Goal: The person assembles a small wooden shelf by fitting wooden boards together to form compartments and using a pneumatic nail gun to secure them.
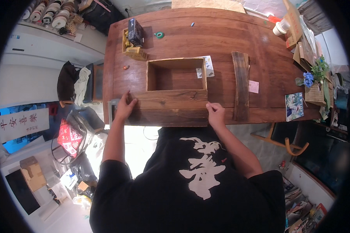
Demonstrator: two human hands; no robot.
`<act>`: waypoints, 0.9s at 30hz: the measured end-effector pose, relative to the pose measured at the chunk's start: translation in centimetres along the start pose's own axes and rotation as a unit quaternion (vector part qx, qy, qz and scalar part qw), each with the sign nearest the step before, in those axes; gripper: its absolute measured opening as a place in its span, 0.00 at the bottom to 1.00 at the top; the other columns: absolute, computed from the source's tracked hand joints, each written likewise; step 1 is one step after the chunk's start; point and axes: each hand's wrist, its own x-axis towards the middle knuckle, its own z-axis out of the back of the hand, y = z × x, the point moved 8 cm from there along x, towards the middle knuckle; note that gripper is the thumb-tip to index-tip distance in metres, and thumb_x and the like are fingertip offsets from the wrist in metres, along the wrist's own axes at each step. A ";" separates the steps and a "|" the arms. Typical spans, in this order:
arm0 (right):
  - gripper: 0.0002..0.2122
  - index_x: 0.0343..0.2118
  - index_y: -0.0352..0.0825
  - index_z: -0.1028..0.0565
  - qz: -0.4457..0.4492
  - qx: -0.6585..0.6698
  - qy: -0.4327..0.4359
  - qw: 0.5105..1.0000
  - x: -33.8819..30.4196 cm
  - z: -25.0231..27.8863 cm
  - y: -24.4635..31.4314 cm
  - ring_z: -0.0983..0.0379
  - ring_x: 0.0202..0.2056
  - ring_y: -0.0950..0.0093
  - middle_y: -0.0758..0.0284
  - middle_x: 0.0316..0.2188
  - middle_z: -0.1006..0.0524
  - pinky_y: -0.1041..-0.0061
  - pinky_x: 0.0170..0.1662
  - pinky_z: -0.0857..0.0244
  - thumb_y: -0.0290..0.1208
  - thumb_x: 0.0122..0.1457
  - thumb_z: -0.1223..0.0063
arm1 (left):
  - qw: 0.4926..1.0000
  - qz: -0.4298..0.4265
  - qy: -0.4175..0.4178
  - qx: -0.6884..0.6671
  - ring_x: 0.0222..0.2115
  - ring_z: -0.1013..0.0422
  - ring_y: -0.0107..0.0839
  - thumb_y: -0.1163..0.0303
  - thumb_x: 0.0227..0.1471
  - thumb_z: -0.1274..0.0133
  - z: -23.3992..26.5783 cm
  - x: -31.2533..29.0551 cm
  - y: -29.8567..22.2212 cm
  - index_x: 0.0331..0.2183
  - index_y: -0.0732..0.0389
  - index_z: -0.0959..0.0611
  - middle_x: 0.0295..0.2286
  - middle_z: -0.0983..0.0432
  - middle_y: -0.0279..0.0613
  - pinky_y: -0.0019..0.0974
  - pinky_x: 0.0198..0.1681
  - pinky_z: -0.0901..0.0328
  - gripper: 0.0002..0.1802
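Note:
An open rectangular wooden box (176,61) lies on the table in front of me, its hollow inside showing. A dark-grained wooden board (167,99) runs along its near side, with another wooden strip (167,117) nearer to me, by the table's front edge. At the board's left end is my left hand (126,107), thumb and forefinger apart and touching the wood. My right hand (216,114) has its fingers closed in a pinch at the board's right end. Its fingertips are partly hidden.
Right of the box lies a long wooden plank (241,87). A green tape roll (159,35), a black box (135,33) and a yellow carton (136,53) sit toward the far left of the wooden table (175,21). Blue flowers (308,79) and cardboard (302,56) stand at the right edge.

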 end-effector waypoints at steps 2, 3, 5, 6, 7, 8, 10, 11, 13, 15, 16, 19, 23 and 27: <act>0.10 0.43 0.30 0.14 0.003 -0.006 -0.010 1.000 0.0 0.3 -0.4 0.20 0.39 0.67 0.58 0.37 0.17 0.72 0.47 0.28 0.29 0.63 0.35 | 1.000 0.019 0.021 -0.006 0.49 0.25 0.43 0.60 0.58 0.34 -0.5 -0.1 -1.0 0.67 0.57 0.31 0.51 0.22 0.56 0.42 0.55 0.31 0.41; 0.10 0.43 0.29 0.14 0.008 -0.013 -0.010 1.000 -0.1 0.6 -0.4 0.20 0.39 0.67 0.58 0.36 0.17 0.72 0.47 0.28 0.28 0.63 0.36 | 0.999 0.030 0.028 -0.009 0.51 0.25 0.48 0.59 0.58 0.34 -0.7 -0.2 -1.7 0.67 0.58 0.31 0.53 0.23 0.60 0.44 0.57 0.32 0.41; 0.10 0.42 0.29 0.14 0.019 -0.025 -0.009 0.999 0.1 0.7 -0.2 0.20 0.38 0.67 0.58 0.36 0.17 0.72 0.47 0.28 0.28 0.62 0.36 | 0.998 0.045 0.026 0.039 0.52 0.27 0.55 0.56 0.57 0.35 -0.3 -0.5 -2.9 0.67 0.59 0.33 0.52 0.24 0.62 0.48 0.58 0.32 0.43; 0.09 0.42 0.29 0.14 0.023 -0.033 -0.012 0.999 0.1 1.0 -0.3 0.20 0.38 0.67 0.58 0.36 0.17 0.72 0.47 0.28 0.27 0.62 0.36 | 0.998 0.032 0.011 0.056 0.54 0.29 0.56 0.57 0.57 0.35 -0.2 -0.9 -4.4 0.67 0.59 0.33 0.54 0.27 0.62 0.48 0.59 0.34 0.43; 0.09 0.42 0.28 0.14 0.027 -0.038 -0.015 0.999 0.0 1.1 -0.1 0.20 0.38 0.67 0.57 0.36 0.17 0.72 0.47 0.28 0.27 0.62 0.36 | 0.997 0.018 -0.006 0.074 0.56 0.31 0.57 0.57 0.57 0.35 0.2 -1.3 -5.9 0.67 0.60 0.33 0.57 0.30 0.63 0.48 0.61 0.35 0.43; 0.09 0.42 0.28 0.14 0.020 -0.048 -0.015 0.999 -0.3 0.9 0.7 0.21 0.37 0.69 0.58 0.35 0.17 0.73 0.45 0.28 0.27 0.63 0.36 | 0.986 -0.032 -0.081 0.144 0.60 0.36 0.60 0.59 0.57 0.35 0.7 -2.1 -6.2 0.67 0.61 0.33 0.63 0.37 0.61 0.50 0.65 0.39 0.42; 0.10 0.43 0.27 0.14 0.010 -0.025 -0.005 1.000 -0.3 0.5 0.6 0.21 0.37 0.71 0.60 0.35 0.18 0.74 0.45 0.28 0.27 0.63 0.36 | 0.960 -0.094 -0.083 0.250 0.67 0.46 0.61 0.55 0.61 0.41 -0.6 -3.5 -7.4 0.69 0.55 0.35 0.68 0.44 0.56 0.56 0.71 0.50 0.41; 0.10 0.43 0.27 0.14 0.004 -0.017 -0.001 1.000 -0.3 0.5 0.5 0.22 0.37 0.71 0.60 0.35 0.18 0.75 0.45 0.28 0.27 0.64 0.37 | 0.941 -0.127 -0.049 0.312 0.70 0.50 0.60 0.54 0.62 0.43 -1.9 -4.3 -8.6 0.70 0.55 0.36 0.69 0.46 0.55 0.58 0.73 0.56 0.40; 0.11 0.44 0.27 0.15 0.009 -0.018 0.005 1.000 -0.1 0.6 0.2 0.22 0.37 0.73 0.62 0.35 0.18 0.75 0.45 0.29 0.28 0.64 0.37 | 0.950 -0.147 -0.023 0.275 0.73 0.58 0.57 0.49 0.65 0.50 -4.3 -5.3 -9.5 0.72 0.53 0.39 0.72 0.53 0.53 0.60 0.74 0.65 0.41; 0.11 0.44 0.27 0.15 0.013 -0.009 0.008 1.000 0.0 0.6 -0.3 0.22 0.37 0.73 0.61 0.36 0.18 0.75 0.45 0.29 0.28 0.64 0.37 | 0.949 -0.122 -0.003 0.290 0.74 0.63 0.56 0.45 0.66 0.55 -4.8 -5.6 -9.6 0.73 0.52 0.44 0.74 0.57 0.50 0.60 0.74 0.66 0.43; 0.11 0.44 0.27 0.15 0.015 -0.016 0.009 1.000 0.0 0.7 -0.3 0.22 0.38 0.72 0.61 0.36 0.18 0.75 0.46 0.29 0.29 0.65 0.37 | 0.949 -0.122 -0.001 0.290 0.74 0.64 0.56 0.45 0.66 0.55 -5.0 -5.6 -9.7 0.74 0.52 0.45 0.74 0.58 0.50 0.60 0.74 0.67 0.43; 0.12 0.46 0.26 0.15 0.014 -0.036 0.004 0.999 -0.4 0.9 -0.2 0.21 0.40 0.70 0.60 0.38 0.18 0.74 0.47 0.29 0.30 0.66 0.38 | 0.949 -0.109 0.012 0.297 0.74 0.65 0.56 0.45 0.67 0.57 -5.3 -5.7 -9.7 0.74 0.53 0.47 0.74 0.61 0.51 0.60 0.74 0.69 0.43; 0.14 0.48 0.25 0.17 0.016 -0.045 -0.018 0.999 -1.6 0.4 -0.3 0.20 0.46 0.66 0.56 0.43 0.17 0.71 0.54 0.29 0.32 0.68 0.41 | 0.957 -0.102 0.022 0.269 0.74 0.65 0.56 0.44 0.64 0.52 -5.0 -5.5 -9.5 0.73 0.55 0.45 0.74 0.59 0.54 0.61 0.74 0.71 0.46; 0.15 0.49 0.24 0.18 -0.006 -0.019 -0.015 1.000 -2.3 0.3 1.0 0.20 0.53 0.63 0.52 0.50 0.17 0.70 0.60 0.32 0.31 0.69 0.43 | 0.964 -0.085 -0.024 0.250 0.74 0.63 0.58 0.47 0.63 0.47 -3.6 -4.9 -9.3 0.73 0.56 0.43 0.73 0.58 0.56 0.63 0.74 0.69 0.46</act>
